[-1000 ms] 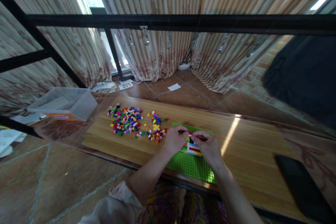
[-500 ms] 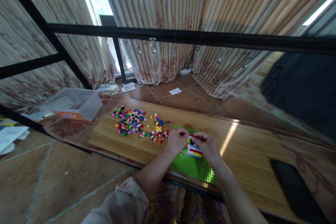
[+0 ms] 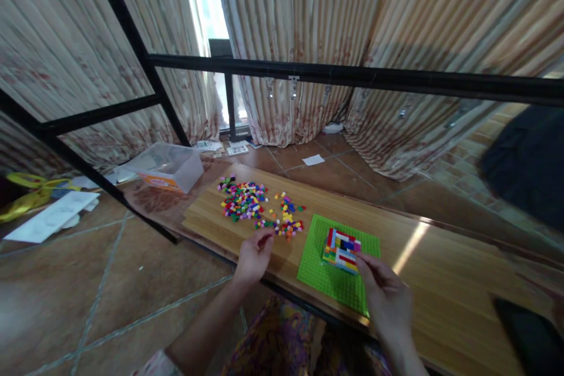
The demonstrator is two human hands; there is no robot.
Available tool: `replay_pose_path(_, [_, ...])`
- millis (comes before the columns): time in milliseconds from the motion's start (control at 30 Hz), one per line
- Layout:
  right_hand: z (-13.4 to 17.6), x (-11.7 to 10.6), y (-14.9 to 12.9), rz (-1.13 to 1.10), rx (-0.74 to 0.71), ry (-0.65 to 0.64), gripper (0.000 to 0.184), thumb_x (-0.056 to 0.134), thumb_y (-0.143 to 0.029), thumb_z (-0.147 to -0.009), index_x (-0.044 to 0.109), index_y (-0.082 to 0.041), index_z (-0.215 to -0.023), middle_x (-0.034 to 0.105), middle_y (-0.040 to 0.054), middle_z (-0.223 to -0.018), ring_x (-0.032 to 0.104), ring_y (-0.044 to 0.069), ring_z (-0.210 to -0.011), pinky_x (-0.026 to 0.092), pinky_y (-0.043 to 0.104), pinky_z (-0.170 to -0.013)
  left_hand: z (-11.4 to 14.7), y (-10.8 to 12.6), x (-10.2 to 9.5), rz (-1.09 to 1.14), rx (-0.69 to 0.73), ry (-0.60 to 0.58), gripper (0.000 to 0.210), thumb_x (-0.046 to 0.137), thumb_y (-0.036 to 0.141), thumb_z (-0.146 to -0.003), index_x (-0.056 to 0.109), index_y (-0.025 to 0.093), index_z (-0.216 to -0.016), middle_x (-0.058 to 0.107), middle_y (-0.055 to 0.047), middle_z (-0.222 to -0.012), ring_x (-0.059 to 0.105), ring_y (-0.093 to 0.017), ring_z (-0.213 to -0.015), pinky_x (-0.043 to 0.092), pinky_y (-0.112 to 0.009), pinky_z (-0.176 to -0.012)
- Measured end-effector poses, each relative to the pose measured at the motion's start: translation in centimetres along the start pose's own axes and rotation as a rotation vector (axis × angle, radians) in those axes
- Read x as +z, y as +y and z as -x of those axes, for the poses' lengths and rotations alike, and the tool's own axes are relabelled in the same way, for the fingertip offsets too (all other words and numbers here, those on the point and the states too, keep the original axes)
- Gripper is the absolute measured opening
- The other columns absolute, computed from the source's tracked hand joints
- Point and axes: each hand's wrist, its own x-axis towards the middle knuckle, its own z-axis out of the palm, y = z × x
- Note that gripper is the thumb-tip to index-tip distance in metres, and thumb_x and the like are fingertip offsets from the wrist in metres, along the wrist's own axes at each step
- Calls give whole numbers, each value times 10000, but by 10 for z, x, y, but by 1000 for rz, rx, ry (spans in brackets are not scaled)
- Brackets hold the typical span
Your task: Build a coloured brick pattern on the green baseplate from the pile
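A small hollow structure of colourful toy building bricks (image 3: 342, 250) stands on a green studded baseplate (image 3: 315, 270). My right hand (image 3: 390, 296) is at the structure's right corner, fingers half bent and apart, the fingertips at or very close to the bricks. Left of the baseplate, above the wooden board, my left hand (image 3: 254, 257) has its fingers curled in. Whether a brick is between them cannot be made out. Just beyond that hand lie loose bricks (image 3: 288, 226) in yellow, orange, red and blue.
A larger heap of mixed bricks (image 3: 244, 200) covers the left part of the wooden board (image 3: 440, 282). Past its left end stands a clear plastic box (image 3: 180, 170). A dark flat object (image 3: 529, 329) lies at the right. A black metal rail (image 3: 330, 73) crosses before the curtains.
My hands were together over the brick structure. The left has moved away leftwards toward the loose bricks; the right has drawn back to the structure's right corner. The camera view has shifted left.
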Motion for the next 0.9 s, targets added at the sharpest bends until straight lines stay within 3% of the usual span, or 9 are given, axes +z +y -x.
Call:
replay_pose_path(167, [32, 35, -1, 144, -185, -280, 301, 611, -483, -816, 732, -233, -930, 730, 57, -997, 674, 204, -933, 521, 337, -829, -11, -12, -21, -206, 136, 20, 180, 527, 182, -877, 689, 199, -955, 730, -50, -925, 687, -184, -865, 555, -314, -808])
replay_pose_path(267, [38, 58, -4, 247, -326, -375, 283, 539, -431, -864, 727, -231, -936, 723, 59, -961, 678, 196, -877, 524, 325, -785, -24, -13, -23, -256, 226, 0, 174, 509, 168, -897, 676, 191, -941, 722, -63, -941, 680, -186, -893, 545, -322, -831])
replay_pose_path(500, [10, 100, -11, 470, -547, -340, 319, 407, -242, -891, 703, -192, -999, 704, 92, -989, 662, 209, -890, 512, 358, -811, -27, -23, -18, -301, 309, -56, 165, 505, 148, -897, 656, 199, -943, 694, -68, -944, 657, -185, -907, 530, -306, -827])
replay_pose_path(733, [-20, 135, -10, 666, -560, -369, 290, 449, -222, -894, 707, -171, -1014, 688, 101, -965, 640, 209, -861, 486, 338, -807, -24, -25, -15, -375, 311, -76, 164, 479, 154, -915, 636, 204, -910, 663, -55, -873, 631, -183, -855, 506, -291, -781])
replay_pose_path(900, [-30, 139, -2, 629, -513, -385, 255, 471, -236, -866, 720, -182, -868, 693, 95, -917, 636, 203, -827, 474, 333, -791, -23, -25, -14, -387, 314, -90, 166, 454, 156, -930, 612, 201, -903, 640, -54, -863, 612, -180, -844, 490, -286, -762])
